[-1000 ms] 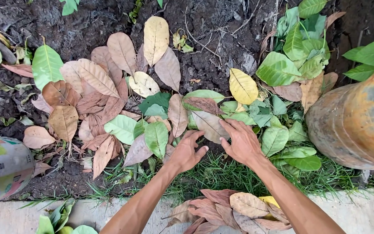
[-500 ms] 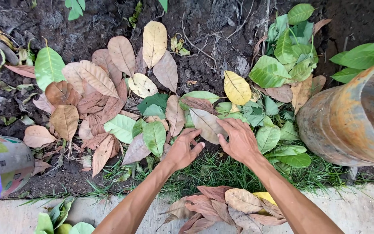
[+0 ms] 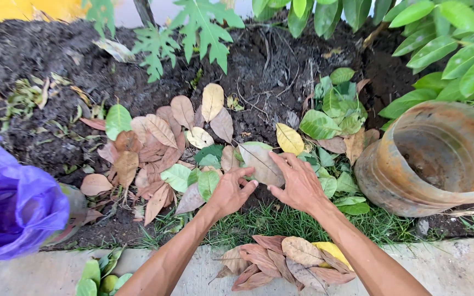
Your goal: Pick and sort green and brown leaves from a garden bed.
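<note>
Both hands pressed a large pale dry leaf (image 3: 263,163) flat on the dark soil (image 3: 56,60): left hand (image 3: 230,192) at its lower edge, right hand (image 3: 300,182) beside it, fingers spread, neither grip closed. Light, even pressure would keep the brittle leaf from cracking among its neighbours.

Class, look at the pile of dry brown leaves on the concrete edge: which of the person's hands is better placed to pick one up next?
Right, probably. The right hand lies nearer above the pile than the left hand.

Garden bed outdoors, dark soil (image 3: 45,60), fallen leaves (image 3: 154,142) (dry and green), grass strip (image 3: 281,219), rusty pot (image 3: 434,159), concrete edge (image 3: 456,268)
</note>
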